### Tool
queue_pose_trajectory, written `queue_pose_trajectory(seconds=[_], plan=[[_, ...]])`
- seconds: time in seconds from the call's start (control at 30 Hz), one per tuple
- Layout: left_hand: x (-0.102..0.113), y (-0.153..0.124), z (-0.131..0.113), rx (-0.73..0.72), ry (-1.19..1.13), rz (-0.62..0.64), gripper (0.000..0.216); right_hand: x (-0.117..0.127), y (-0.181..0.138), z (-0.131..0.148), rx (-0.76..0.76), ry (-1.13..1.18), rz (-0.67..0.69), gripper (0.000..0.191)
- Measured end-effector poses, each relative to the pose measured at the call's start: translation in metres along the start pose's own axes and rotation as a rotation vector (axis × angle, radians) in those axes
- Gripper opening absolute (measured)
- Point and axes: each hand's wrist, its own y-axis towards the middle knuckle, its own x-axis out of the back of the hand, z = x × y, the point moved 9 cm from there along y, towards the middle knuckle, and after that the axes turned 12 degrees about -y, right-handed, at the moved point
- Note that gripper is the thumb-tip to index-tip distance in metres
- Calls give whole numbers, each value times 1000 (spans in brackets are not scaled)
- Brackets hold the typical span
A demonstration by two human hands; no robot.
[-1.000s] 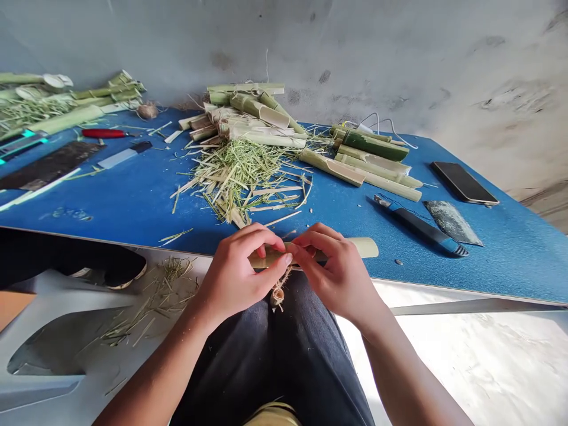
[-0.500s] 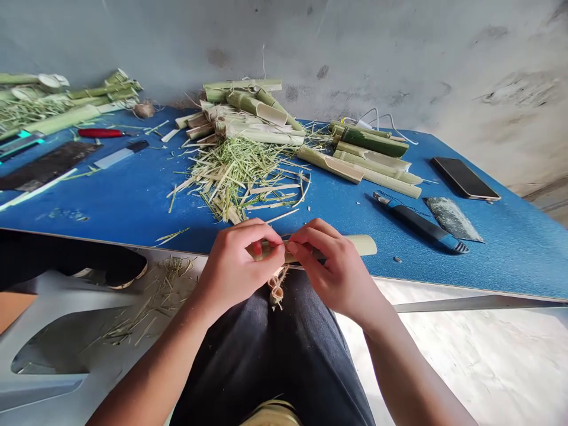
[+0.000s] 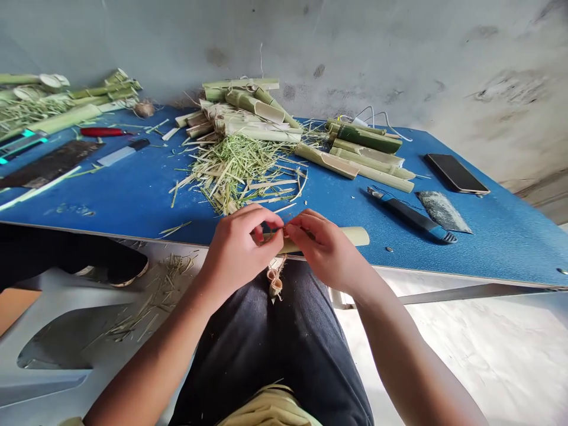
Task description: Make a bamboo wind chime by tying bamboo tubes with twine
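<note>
My left hand [image 3: 237, 248] and my right hand [image 3: 326, 248] both grip a pale split bamboo piece [image 3: 355, 235], held level over my lap at the front edge of the blue table [image 3: 133, 201]. The fingertips of both hands pinch together at the middle of the piece. A curled brown strip of shaving [image 3: 275, 281] hangs below the hands. The piece's right end sticks out past my right hand.
A heap of green shavings [image 3: 235, 168] and cut bamboo sections [image 3: 252, 115] lies behind my hands. More bamboo lengths [image 3: 368, 157], a blue-handled knife [image 3: 410, 216], a grey blade [image 3: 444, 212] and a phone [image 3: 457, 174] lie right. Blades and a red-handled tool [image 3: 102, 132] lie left.
Both hands with the bamboo piece have risen slightly and moved toward the table; the fingers have shifted along the piece while the curled strip stays hanging below.
</note>
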Motion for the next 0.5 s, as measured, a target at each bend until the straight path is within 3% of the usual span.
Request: queue_pose_trajectory(seconds=[0.07, 0.17, 0.4, 0.5], plan=[[3, -6, -13, -130, 115, -65, 13, 0, 1, 0, -16, -8, -16, 26], [0, -16, -24, -244, 226, -63, 14, -2, 1, 0, -17, -30, -30, 28], [0, -16, -12, -34, 332, -37, 12, -4, 0, 2, -21, -107, -96, 26], [-2, -17, -13, -43, 428, -33, 15, -3, -1, 2, -28, -176, -139, 24]])
